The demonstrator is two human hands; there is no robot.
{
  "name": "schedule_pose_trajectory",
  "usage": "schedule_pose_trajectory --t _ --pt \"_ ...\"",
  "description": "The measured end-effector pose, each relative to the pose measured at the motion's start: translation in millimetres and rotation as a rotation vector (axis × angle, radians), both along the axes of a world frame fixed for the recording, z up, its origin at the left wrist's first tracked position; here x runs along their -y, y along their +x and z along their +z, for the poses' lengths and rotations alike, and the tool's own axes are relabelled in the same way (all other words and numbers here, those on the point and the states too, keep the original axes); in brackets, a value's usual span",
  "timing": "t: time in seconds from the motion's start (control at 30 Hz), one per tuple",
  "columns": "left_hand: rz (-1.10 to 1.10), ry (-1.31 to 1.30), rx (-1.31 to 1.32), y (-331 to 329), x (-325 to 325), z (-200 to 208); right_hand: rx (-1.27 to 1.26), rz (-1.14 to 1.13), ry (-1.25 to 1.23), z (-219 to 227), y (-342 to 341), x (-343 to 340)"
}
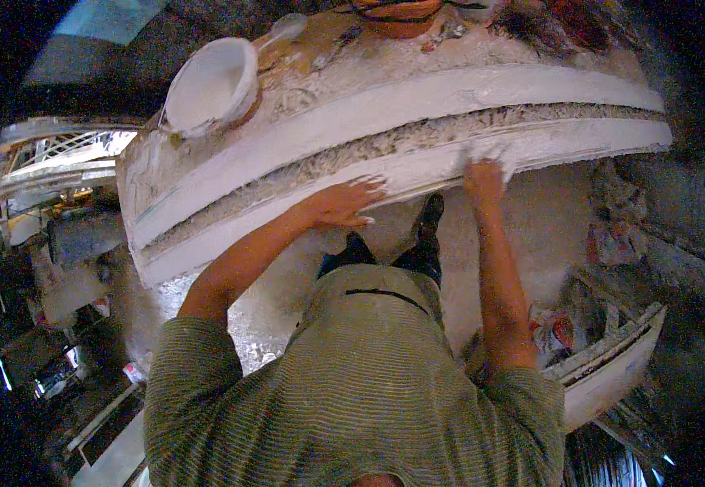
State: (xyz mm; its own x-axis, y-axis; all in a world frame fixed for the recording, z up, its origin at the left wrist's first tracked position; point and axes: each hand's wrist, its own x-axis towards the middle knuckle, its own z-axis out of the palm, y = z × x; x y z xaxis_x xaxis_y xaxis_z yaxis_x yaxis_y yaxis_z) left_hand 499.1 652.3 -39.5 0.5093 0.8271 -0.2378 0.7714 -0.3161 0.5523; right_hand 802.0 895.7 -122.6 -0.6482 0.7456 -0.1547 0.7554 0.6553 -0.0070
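Note:
Two long, white, plaster-like strips lie side by side on the work table, with a rough grey-brown gap between them. On the near strip rests my left hand, palm down with its fingers stretched out and whitish at the tips. Farther right, my right hand is at the front edge of the same strip. Motion smears its fingers into a pale blur, so whether they hold anything is hidden. The far strip runs behind, touched by neither hand.
A white-coated bucket stands at the table's back left. An orange-brown bowl sits at the far edge. Behind my right arm, another pale slab leans low at the right, near a red-and-white bag. My feet are on the dusty floor.

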Motion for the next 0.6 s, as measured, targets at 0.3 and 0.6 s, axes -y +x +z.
schedule_pose_trajectory --t 0.3,0.6 --pt "0.175 -0.025 -0.207 -93 163 32 -0.392 0.025 -0.145 92 -147 255" --pt "0.263 0.034 -0.146 -109 174 36 -0.27 0.29 -0.079 57 -191 277"
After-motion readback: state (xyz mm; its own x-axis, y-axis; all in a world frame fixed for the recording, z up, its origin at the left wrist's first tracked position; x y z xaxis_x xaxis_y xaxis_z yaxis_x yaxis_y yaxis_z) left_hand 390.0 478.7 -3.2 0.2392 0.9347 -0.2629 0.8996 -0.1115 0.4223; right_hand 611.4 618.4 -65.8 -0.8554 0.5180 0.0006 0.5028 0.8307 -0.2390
